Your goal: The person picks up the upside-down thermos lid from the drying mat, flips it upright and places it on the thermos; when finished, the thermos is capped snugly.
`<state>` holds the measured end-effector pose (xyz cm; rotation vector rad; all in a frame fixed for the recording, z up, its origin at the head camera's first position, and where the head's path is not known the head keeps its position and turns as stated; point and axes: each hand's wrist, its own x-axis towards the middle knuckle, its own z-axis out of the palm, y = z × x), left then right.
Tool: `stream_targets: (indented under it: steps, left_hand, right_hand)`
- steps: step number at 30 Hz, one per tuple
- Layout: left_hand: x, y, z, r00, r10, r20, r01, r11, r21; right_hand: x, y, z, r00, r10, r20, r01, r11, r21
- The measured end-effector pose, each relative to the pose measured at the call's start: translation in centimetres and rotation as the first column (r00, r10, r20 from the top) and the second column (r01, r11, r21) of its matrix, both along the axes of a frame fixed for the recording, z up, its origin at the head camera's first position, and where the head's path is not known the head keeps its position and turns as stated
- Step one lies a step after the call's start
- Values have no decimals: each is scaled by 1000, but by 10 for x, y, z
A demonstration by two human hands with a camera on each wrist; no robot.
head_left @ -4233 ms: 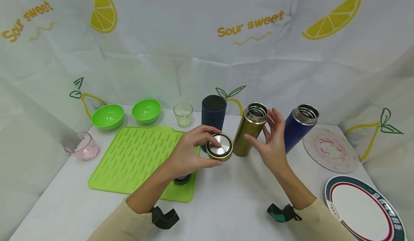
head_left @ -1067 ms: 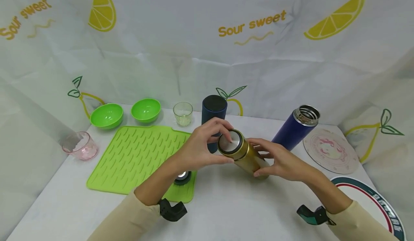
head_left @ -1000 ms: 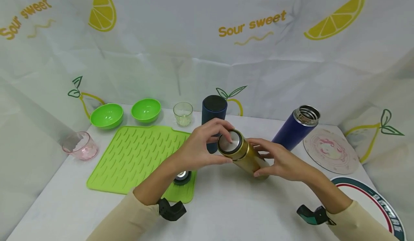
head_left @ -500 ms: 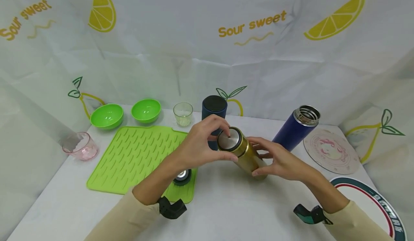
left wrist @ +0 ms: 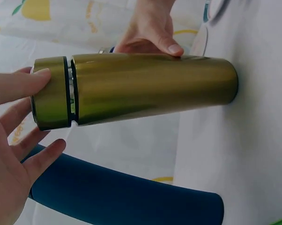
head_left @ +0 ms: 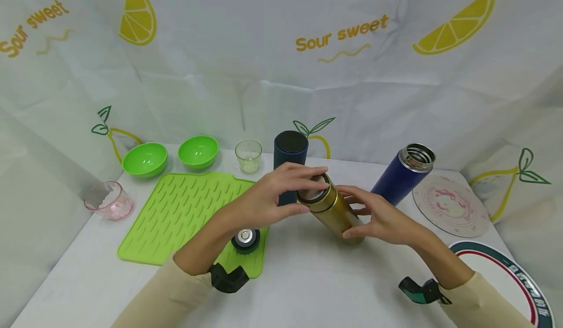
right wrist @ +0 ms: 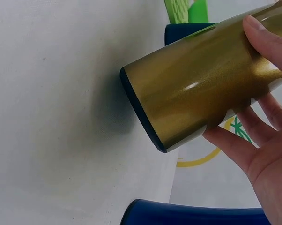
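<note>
Gold flask (head_left: pixel 335 211) sits tilted over the white table (head_left: pixel 308 289), base near the tabletop, top leaning toward you and to your left. Your right hand (head_left: pixel 377 216) wraps the lower body, thumb on top and fingers curled underneath; the right wrist view shows the same grip just above the dark base rim. Gold lid (head_left: pixel 313 194) sits on the flask's mouth, and in the left wrist view a thin gap of silver thread shows between lid and body. Your left hand (head_left: pixel 268 198) is at the lid: fingers mostly straight and spread, fingertips touching the lid's side, thumb below. It's a loose hold, not a tight wrap.

Just behind the lid stands the dark blue cylinder (head_left: pixel 290 162), upright, partly hidden by your left hand. Blue flask (head_left: pixel 402 174) stands open-mouthed to the right, near a round patterned coaster (head_left: pixel 450 206). A plate (head_left: pixel 506 289) with a red and green rim lies at the right front corner. The green mat (head_left: pixel 184 213) lies left of centre, with a small dark lid (head_left: pixel 245 239) on its near right corner. Behind the mat: two green bowls (head_left: pixel 145 159) (head_left: pixel 199 150) and a clear glass (head_left: pixel 248 156). A pink glass (head_left: pixel 108 200) stands at the mat's left, apart from it. Both wrists carry a camera mount.
</note>
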<state>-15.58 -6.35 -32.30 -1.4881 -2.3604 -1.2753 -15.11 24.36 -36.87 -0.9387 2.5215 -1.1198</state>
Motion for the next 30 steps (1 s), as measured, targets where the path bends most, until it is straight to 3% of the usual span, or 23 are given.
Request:
stream_targets:
  steps: [2,8,10,15,19,26,30]
  left_hand:
    - [2,0,1,1000,23,-4,-23,1000,-17]
    - [8,7,5,985,170,-22,-171,984,-40]
    - [8,9,6,982,185,-31,-186,982,-43]
    - [5,5,14,995,86,-45,-90,993,-82]
    - [4,0,20,1000,3,9,-1,993,-118]
    - [9,4,19,992,125,-17,-127,983,-131]
    - [8,4,21,998,54,-16,-56,991,-124]
  right_hand:
    - [0,0,0,1000,1,1,-1,1000,-2]
    - [0,0,-1,1000,8,-13,-8,1000,-4]
    - [0,0,-1,1000,15,-21,-15,1000,-2]
    - [-1,-1,1,999,30,-12,-30,1000,0]
    - [-1,-1,1,1000,24,4,-24,1000,0]
    - [0,-1,1,1000,30,-6,-30,1000,7]
    - [0,-1,0,999,32,2,-32,999,2]
